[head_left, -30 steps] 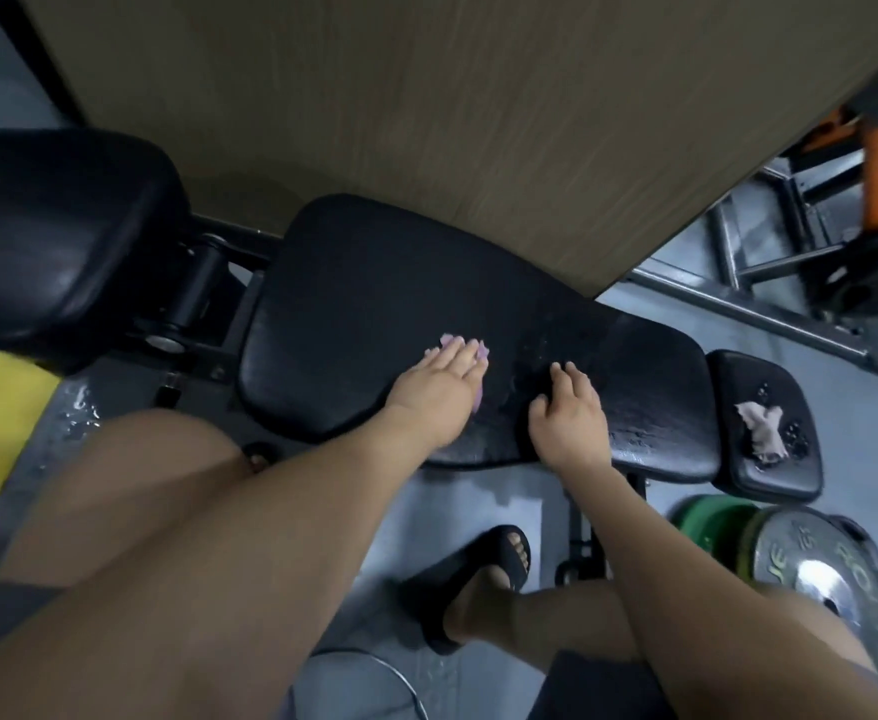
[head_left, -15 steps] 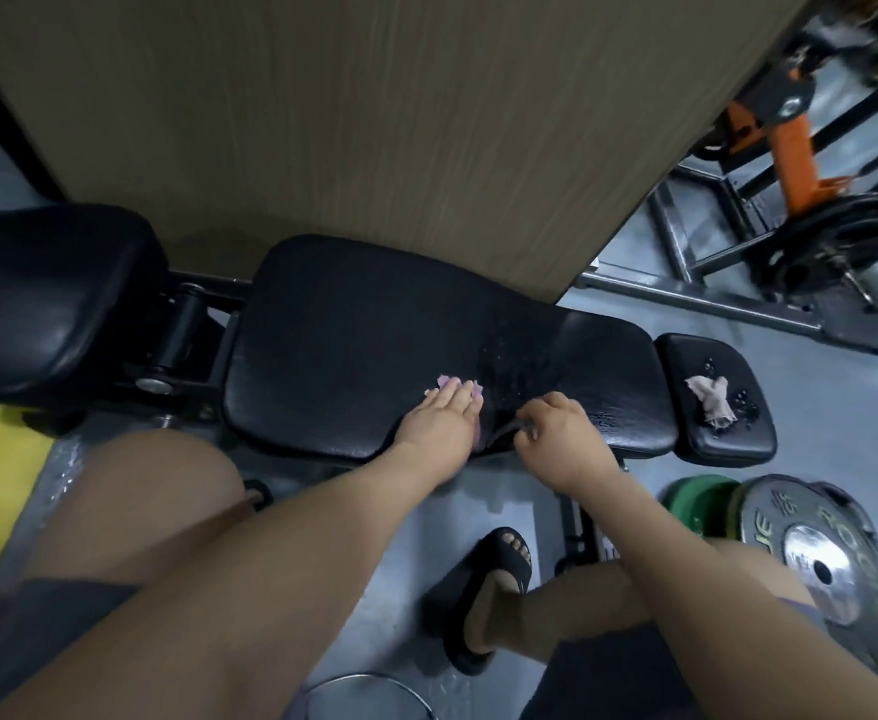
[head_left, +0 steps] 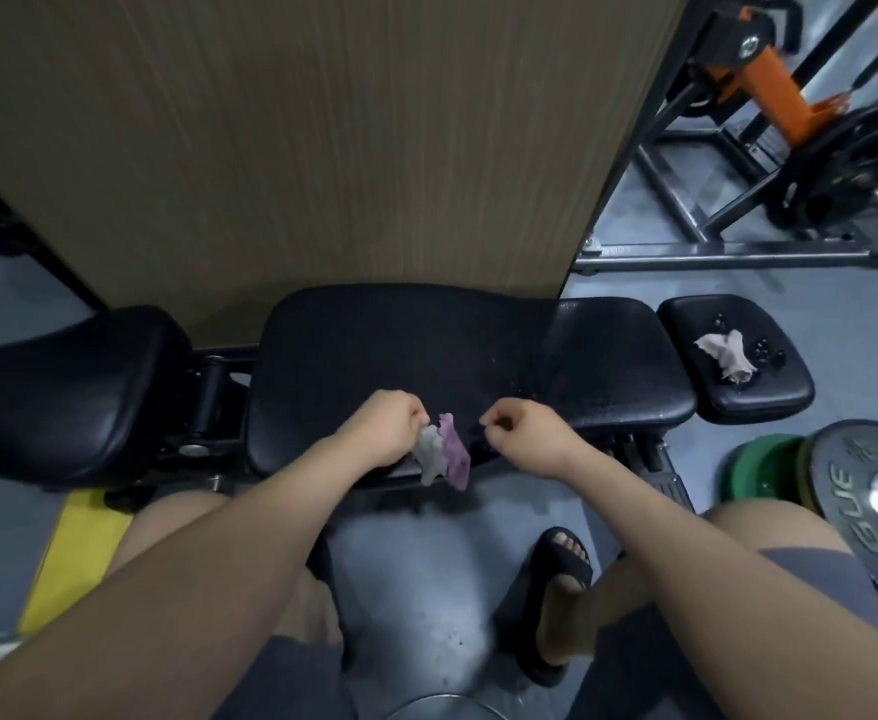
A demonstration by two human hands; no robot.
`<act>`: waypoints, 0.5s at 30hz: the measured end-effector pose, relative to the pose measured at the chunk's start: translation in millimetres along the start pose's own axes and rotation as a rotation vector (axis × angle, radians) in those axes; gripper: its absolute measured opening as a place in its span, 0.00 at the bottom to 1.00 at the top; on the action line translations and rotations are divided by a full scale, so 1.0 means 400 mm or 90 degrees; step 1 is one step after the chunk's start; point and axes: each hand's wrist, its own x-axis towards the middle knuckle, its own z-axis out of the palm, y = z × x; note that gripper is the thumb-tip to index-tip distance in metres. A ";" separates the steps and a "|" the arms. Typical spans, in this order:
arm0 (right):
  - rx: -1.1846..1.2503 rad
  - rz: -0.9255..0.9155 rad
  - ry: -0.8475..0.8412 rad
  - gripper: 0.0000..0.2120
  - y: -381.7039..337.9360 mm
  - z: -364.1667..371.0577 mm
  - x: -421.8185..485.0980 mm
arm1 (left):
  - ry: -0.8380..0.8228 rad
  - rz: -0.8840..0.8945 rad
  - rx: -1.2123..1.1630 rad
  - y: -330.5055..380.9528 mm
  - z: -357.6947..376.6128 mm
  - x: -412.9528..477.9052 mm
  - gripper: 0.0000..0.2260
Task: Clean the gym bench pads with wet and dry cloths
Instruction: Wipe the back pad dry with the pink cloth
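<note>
The black bench has a long middle pad point(head_left: 400, 350), a seat pad point(head_left: 63, 387) to the left and a small end pad point(head_left: 738, 397) to the right. My left hand point(head_left: 385, 433) pinches a pink and grey cloth point(head_left: 442, 454), which hangs down at the middle pad's near edge. Just right of it, my right hand point(head_left: 525, 433) hovers over the same edge with fingers curled and nothing visible in them. A crumpled beige cloth point(head_left: 728, 356) lies on the end pad among water drops. The right part of the middle pad looks wet.
A wooden panel point(head_left: 322, 148) stands close behind the bench. Weight plates, one grey point(head_left: 868, 511) and one green point(head_left: 759, 475), lie on the floor at right. An orange and black machine point(head_left: 769, 96) fills the back right. My knees and sandalled foot point(head_left: 561, 569) are below the bench.
My left hand has lifted off the pad and now pinches the cloth so it hangs. My right hand has left the pad's edge and curled up. The view has tilted upward.
</note>
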 end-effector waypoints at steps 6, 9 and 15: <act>-0.094 -0.037 -0.078 0.08 -0.014 0.044 0.041 | -0.028 0.093 0.059 -0.018 0.037 0.001 0.15; -0.121 -0.030 -0.099 0.09 -0.009 0.053 0.058 | -0.012 0.143 0.076 -0.030 0.041 0.008 0.15; -0.180 -0.053 -0.068 0.10 0.010 0.098 0.067 | -0.013 0.175 0.168 -0.044 0.049 0.020 0.09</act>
